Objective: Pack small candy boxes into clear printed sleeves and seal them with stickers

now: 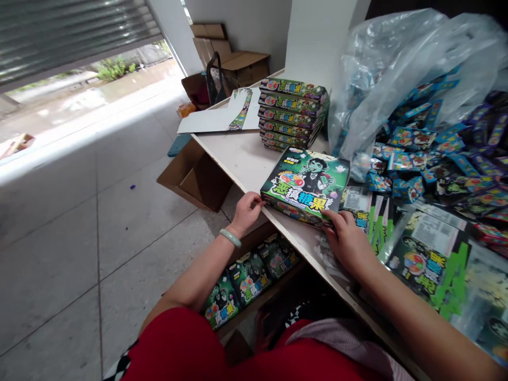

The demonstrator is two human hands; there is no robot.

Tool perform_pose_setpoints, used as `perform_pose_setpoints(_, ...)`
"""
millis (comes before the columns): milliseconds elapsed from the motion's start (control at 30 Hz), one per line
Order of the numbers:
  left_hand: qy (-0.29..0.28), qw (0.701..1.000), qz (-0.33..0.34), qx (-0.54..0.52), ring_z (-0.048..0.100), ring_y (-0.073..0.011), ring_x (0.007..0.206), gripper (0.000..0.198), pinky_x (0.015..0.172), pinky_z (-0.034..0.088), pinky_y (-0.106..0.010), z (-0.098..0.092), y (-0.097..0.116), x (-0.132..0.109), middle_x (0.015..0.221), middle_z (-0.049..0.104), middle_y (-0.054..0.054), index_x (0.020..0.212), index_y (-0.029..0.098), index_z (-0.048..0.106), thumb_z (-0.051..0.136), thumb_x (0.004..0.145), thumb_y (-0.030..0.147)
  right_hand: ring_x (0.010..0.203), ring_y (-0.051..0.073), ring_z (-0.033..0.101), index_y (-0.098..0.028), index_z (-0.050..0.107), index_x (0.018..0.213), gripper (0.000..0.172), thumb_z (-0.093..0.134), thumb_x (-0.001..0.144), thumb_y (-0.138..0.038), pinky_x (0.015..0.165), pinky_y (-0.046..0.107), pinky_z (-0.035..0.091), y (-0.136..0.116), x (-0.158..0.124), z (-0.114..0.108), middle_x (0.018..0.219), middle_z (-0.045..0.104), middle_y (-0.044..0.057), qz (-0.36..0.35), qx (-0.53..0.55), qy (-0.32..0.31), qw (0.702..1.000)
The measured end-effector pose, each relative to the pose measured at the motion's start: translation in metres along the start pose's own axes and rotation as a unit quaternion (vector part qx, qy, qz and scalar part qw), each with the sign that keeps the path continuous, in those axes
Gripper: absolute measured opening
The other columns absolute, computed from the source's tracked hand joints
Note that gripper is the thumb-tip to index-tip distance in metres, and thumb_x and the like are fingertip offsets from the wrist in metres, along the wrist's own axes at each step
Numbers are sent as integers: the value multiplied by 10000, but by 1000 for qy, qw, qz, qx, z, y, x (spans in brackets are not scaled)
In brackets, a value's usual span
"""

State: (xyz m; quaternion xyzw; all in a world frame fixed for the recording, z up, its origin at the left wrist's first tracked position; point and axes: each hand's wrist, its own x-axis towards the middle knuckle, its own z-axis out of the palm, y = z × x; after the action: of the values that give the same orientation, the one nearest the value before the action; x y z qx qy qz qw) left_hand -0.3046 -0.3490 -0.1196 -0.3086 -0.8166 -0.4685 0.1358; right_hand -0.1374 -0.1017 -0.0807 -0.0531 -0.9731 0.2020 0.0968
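Note:
A closed green and black candy box (304,180), printed with a cartoon vampire, lies on the white table near its edge. My left hand (246,212), a pale green bangle on its wrist, pinches the box's near left corner. At the near right corner, my right hand (344,233) grips the box with its thumb and fingers; some fingertips are hidden. Behind it stands a stack of similar boxes (291,114). Flat printed cartons (420,254) lie to the right of my right hand.
Small blue candy packs (413,159) spill from a clear plastic bag (381,58) at right. Below the table edge, an open carton holds several finished-looking boxes (250,275). An open cardboard box (194,174) stands on the floor. White cardboard (218,119) overhangs the table's far left edge.

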Motion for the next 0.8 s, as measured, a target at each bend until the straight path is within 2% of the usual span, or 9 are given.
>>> perform_pose_setpoints(133,16,1000,6,-6,533,-140,683,118,661,445,-264,4,-5,0,728,562,8,729,196,542,609,827,201,714,208,612,-200,535,1282,358,439,937,-189,612,315,482,0,1,0,1052,541,111,-2,8,-10,1000)
perform_pose_setpoints(500,-5,999,30,-15,530,-159,711,167,685,456,-298,0,-12,7,724,556,-2,693,202,541,649,816,234,742,218,616,-221,516,1306,365,475,945,-244,638,321,480,3,2,-2,1078,541,102,5,2,-35,999)
perform_pose_setpoints(800,12,1000,-19,-15,517,-181,757,178,751,456,-334,7,-13,-1,744,536,-10,696,210,517,640,810,270,722,194,593,-244,496,1346,394,464,954,-213,604,283,433,4,3,-1,1045,538,91,-9,-45,-56,997)
